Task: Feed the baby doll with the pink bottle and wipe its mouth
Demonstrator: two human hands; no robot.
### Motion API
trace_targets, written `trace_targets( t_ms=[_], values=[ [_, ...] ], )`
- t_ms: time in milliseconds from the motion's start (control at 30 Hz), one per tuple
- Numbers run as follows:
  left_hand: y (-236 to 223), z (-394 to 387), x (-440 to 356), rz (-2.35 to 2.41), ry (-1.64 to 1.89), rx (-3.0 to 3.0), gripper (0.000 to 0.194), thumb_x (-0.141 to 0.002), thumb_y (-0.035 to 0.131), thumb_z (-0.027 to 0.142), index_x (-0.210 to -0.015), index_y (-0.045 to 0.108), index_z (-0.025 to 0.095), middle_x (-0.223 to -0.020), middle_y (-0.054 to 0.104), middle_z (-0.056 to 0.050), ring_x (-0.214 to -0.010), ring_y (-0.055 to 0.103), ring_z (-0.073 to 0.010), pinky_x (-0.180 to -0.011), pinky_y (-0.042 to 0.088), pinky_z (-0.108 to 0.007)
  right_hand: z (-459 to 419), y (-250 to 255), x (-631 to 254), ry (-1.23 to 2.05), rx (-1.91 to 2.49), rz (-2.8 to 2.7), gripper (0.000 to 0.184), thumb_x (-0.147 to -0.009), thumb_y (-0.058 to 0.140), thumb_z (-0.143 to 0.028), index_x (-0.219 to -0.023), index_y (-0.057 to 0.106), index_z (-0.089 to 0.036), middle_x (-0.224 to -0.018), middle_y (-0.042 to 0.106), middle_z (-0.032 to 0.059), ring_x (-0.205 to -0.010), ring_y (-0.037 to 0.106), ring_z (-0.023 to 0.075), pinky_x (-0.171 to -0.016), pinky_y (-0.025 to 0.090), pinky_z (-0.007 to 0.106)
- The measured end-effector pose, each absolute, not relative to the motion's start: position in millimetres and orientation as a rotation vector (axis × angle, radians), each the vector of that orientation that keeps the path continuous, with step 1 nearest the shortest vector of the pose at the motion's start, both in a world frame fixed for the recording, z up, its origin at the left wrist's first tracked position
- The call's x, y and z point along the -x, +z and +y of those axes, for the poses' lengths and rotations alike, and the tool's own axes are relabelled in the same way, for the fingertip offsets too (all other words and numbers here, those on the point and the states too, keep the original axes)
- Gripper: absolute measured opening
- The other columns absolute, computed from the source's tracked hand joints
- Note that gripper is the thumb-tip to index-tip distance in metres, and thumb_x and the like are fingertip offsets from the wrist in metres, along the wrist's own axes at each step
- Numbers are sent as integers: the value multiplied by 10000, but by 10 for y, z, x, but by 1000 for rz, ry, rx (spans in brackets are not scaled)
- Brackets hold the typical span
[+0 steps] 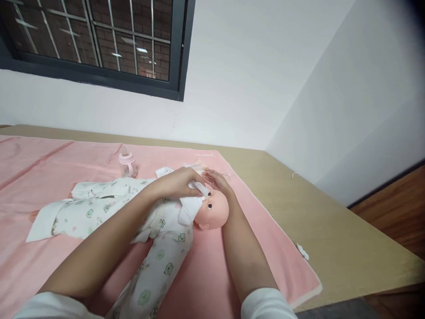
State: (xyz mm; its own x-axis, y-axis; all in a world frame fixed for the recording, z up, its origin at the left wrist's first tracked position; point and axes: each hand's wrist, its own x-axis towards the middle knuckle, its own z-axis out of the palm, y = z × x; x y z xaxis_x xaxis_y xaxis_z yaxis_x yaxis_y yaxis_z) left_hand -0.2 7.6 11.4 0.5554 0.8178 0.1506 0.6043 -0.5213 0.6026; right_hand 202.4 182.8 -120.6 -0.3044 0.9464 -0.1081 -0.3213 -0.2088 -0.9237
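A baby doll in white patterned clothes lies on its back on a pink blanket, its head toward the right. My left hand pinches a white cloth at the doll's face, over the mouth area. More white fabric bunches at the neck. On the far side of the head is my right hand, its fingers stretched out and slightly curved, with the wrist close against the doll's head. The doll's lower face is partly hidden by the cloth and my left hand.
A pink-topped baby bottle stands on the blanket beyond the doll's body. Clear plastic packaging lies partly hidden behind my hands. At the blanket's right edge is a small white object on the wooden tabletop. A wall and barred window rise behind.
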Motion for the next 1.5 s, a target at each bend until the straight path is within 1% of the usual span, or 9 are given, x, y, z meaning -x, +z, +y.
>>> trace_targets(
  t_ms=[200,300,533,767,933,1067,1267,1400,1500],
  values=[
    [86,68,-49,1105,479,-2279,209,-757,614,206,-916,747,180,-1001,752,-7,-883,665,-176,-674,444,-211,1830,-1205,-2021,1688,893,-1055,129,-804,642,-90,-908,655,-165,-796,730,49,-765,694,135,-910,579,303],
    [69,86,-45,1121,502,-2292,203,-770,604,233,-905,747,183,-983,751,-8,-849,659,-178,-641,428,-220,1829,-1209,-2016,1684,897,-1047,127,-826,596,-86,-903,656,-167,-786,731,46,-749,692,132,-880,589,290],
    [19,144,-22,1183,555,-2349,155,-764,586,253,-787,704,156,-794,687,-22,-699,575,-166,-582,346,-244,1825,-1216,-2007,1669,899,-1044,115,-817,619,-105,-896,660,-178,-791,729,42,-761,691,135,-885,591,299],
    [100,97,-36,1257,574,-2318,205,-781,549,229,-598,482,167,-580,473,45,-565,382,-109,-550,267,-251,1814,-1194,-2017,1662,926,-1036,120,-817,640,-114,-920,664,-169,-812,731,52,-763,702,139,-926,577,305],
    [103,95,-30,1285,573,-2328,171,-783,544,207,-621,510,165,-612,528,39,-582,421,-113,-560,281,-249,1802,-1207,-2005,1660,922,-1046,125,-804,669,-130,-919,658,-179,-799,728,37,-769,705,136,-927,581,302],
    [107,113,19,1335,594,-2320,135,-795,553,219,-714,644,162,-701,638,11,-628,501,-134,-579,317,-247,1766,-1154,-2036,1655,951,-1091,154,-786,682,-122,-925,660,-183,-821,726,33,-758,693,127,-898,586,296],
    [164,139,142,1463,710,-2325,189,-821,549,235,-832,714,143,-812,708,-44,-745,612,-192,-649,382,-266,1575,-507,-2199,1457,1024,-1651,247,-803,691,-220,-1048,703,-188,-1093,710,78,-834,676,153,-884,562,349],
    [152,157,199,1448,958,-2347,245,-876,472,256,-919,694,161,-985,705,-63,-905,637,-225,-780,451,-301,1208,93,-2087,1248,776,-2135,353,-785,720,-272,-1136,698,-240,-1271,639,61,-1072,638,205,-993,504,400],
    [139,173,240,1358,1108,-2368,278,-898,427,258,-968,683,178,-1099,676,-69,-1036,619,-225,-897,472,-327,915,353,-1895,1122,645,-2239,296,-797,699,-319,-1079,702,-230,-1235,647,60,-1128,618,214,-1010,493,416]
  ],
)
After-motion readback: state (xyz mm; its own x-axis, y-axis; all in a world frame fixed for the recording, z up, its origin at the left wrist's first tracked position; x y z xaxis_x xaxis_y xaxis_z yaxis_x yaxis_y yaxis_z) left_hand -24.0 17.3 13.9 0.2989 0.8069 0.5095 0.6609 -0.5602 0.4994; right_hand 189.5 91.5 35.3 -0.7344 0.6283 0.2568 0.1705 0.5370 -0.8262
